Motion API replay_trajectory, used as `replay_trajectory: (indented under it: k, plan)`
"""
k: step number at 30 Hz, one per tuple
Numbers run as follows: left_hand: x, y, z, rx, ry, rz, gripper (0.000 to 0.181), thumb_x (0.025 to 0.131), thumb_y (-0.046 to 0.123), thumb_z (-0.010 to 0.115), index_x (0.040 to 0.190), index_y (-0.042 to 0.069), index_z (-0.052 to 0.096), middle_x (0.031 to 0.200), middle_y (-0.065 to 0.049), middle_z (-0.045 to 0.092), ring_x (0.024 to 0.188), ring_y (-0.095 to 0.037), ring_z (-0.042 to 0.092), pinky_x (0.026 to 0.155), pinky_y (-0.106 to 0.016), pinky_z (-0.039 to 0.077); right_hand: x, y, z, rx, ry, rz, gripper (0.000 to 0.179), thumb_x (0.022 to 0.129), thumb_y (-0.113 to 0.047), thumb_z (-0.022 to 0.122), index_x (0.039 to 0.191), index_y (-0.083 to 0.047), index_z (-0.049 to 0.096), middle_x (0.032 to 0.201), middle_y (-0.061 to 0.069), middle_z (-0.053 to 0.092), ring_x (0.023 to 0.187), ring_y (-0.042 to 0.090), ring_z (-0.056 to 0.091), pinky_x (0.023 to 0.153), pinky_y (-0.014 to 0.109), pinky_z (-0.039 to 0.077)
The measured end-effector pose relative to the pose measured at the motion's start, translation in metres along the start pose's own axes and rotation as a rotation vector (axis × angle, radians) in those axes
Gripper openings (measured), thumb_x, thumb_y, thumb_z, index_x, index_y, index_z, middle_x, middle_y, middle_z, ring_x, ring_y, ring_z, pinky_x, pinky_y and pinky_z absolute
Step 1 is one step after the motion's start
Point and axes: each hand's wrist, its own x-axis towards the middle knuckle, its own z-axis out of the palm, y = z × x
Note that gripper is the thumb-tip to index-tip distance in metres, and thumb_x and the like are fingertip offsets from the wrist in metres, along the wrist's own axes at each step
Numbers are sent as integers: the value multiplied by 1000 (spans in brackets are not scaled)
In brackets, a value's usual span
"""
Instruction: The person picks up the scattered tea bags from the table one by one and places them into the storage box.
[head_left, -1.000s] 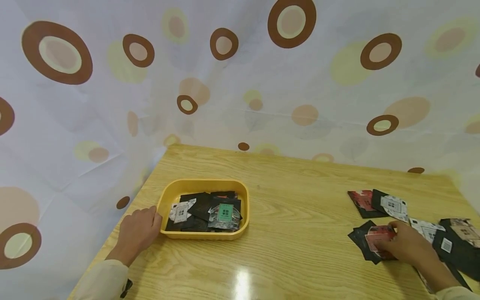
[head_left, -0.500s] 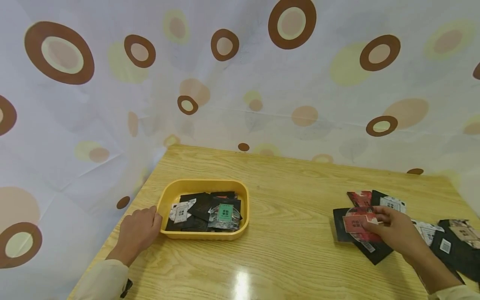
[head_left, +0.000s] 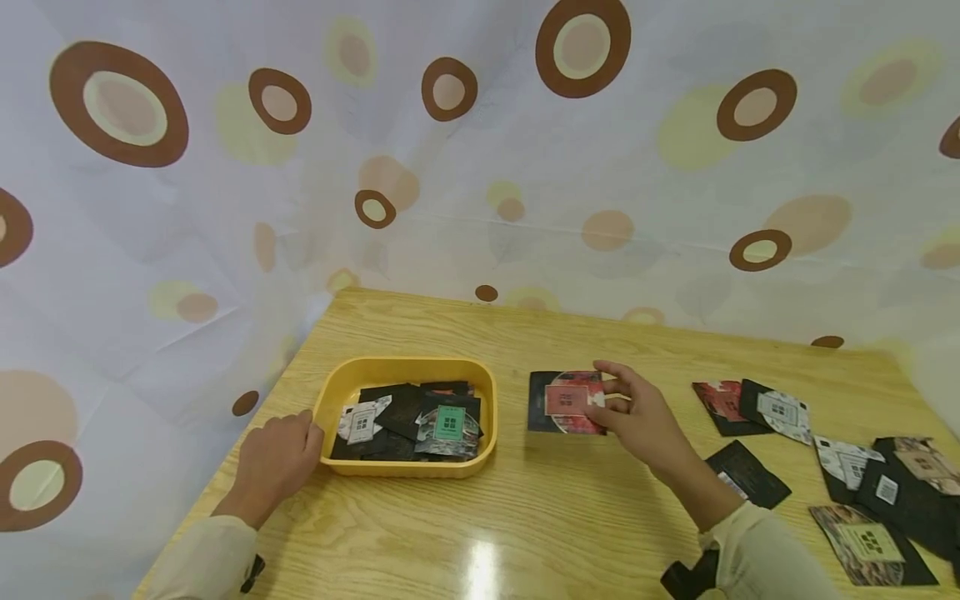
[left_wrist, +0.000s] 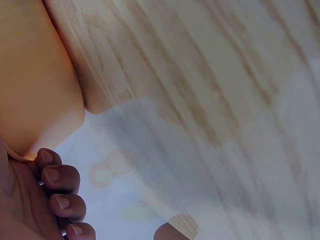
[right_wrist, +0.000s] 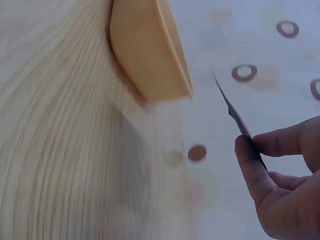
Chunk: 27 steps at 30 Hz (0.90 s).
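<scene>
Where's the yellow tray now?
In the head view, the yellow tray stands left of centre on the table, between the left hand and the red-labelled packet in the right hand.

No txt legible; chars too small/blurred. Red lbl w/ dark chars on the held pkt. In yellow tray: green lbl on one pkt, white lbl on another, both w/ dark chars. R side of table: yellow-green lbl w/ dark chars, plus small white lbl on a black pkt.
</scene>
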Motion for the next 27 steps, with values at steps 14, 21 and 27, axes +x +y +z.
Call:
replay_trajectory:
  k: [14,21,27]
  plan:
    - [-3,3,9,-31,10,-9,32,99,18,33,69,13,42,58,-2,39,51,-18,36,51,-30,28,39,-21,101,52,-104,-15,69,92,9,58,153,-12,35,133,23,48,99,26,62,78,42,57]
    - [-7,7,12,-38,-36,-25,33,100,18,32,69,13,42,58,-2,40,52,-18,38,52,-30,29,31,-15,105,-83,-155,-128,72,89,12,51,155,-6,29,155,24,31,144,44,36,115,59,34]
    - [-7,3,8,-27,-25,-10,34,100,18,31,69,13,41,58,-2,39,51,-18,36,51,-30,28,16,-6,69,-197,-135,-184,68,91,7,51,154,-5,28,155,26,27,144,47,32,115,64,29]
